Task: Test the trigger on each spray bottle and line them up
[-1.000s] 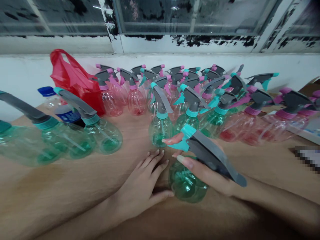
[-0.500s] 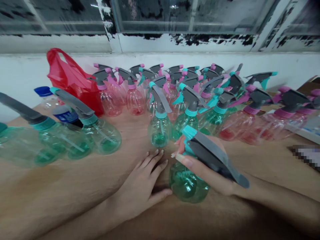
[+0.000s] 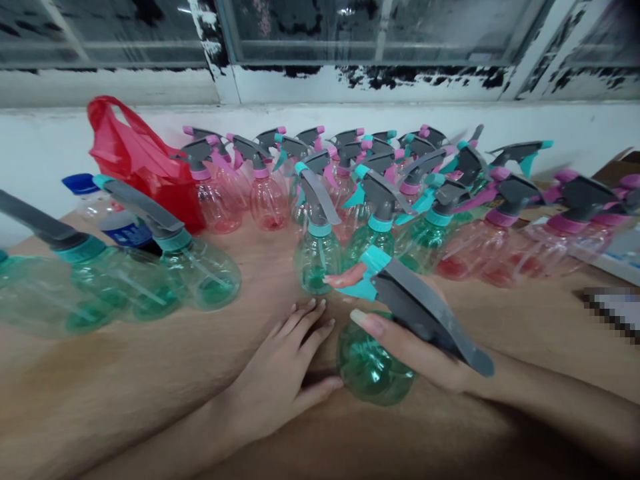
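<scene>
My right hand (image 3: 425, 350) is closed round the neck of a green spray bottle (image 3: 377, 373) with a grey head and turquoise trigger. The thumb lies along the near side, and a fingertip shows beyond the trigger, which juts out to the left. My left hand (image 3: 277, 370) rests palm down on the wooden table (image 3: 200, 387), fingers stretched out, its thumb tip close beside the held bottle. Just past the left fingertips stands another green spray bottle (image 3: 319, 263) with a little green inside its base.
Several green and pink spray bottles (image 3: 269, 203) crowd the back along the wall. More green ones (image 3: 213, 283) stand at left, before a blue-capped drink bottle (image 3: 125, 227) and a red plastic bag (image 3: 175, 197). A blurred-out flat object (image 3: 617, 308) lies at right.
The turquoise trigger has swung outward to the left from the held bottle's neck, and a right fingertip has extended with it. My left hand stays in place.
</scene>
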{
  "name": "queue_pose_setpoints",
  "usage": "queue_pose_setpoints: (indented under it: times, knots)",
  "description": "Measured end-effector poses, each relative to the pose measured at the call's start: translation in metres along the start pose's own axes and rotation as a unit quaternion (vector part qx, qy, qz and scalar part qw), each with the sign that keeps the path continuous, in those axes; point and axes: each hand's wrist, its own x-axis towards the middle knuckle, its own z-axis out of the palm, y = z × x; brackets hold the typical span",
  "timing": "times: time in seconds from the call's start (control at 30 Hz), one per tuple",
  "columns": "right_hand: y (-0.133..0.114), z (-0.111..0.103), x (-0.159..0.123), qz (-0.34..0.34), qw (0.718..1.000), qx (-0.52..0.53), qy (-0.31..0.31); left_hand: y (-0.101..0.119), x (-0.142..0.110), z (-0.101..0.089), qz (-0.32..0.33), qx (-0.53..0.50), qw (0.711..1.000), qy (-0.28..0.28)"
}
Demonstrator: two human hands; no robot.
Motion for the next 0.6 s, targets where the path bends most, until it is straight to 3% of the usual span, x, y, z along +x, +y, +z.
queue_pose_setpoints:
  times: [0.23,0.47,0.6]
  knots:
    - [0.0000,-0.0002,0.0002,-0.001,0.999,0.032,0.010,-0.0006,0.0010,0.0003,-0.002,-0.007,1.000,0.000]
    - [-0.0077,-0.0017,0.0048,0.051,0.998,0.011,-0.021,0.0003,0.0006,-0.0005,-0.008,-0.001,1.000,-0.021]
    - [-0.0050,-0.0006,0.0030,0.032,0.999,0.040,-0.001,-0.0006,-0.0001,0.0008,-0.008,0.013,1.000,-0.019]
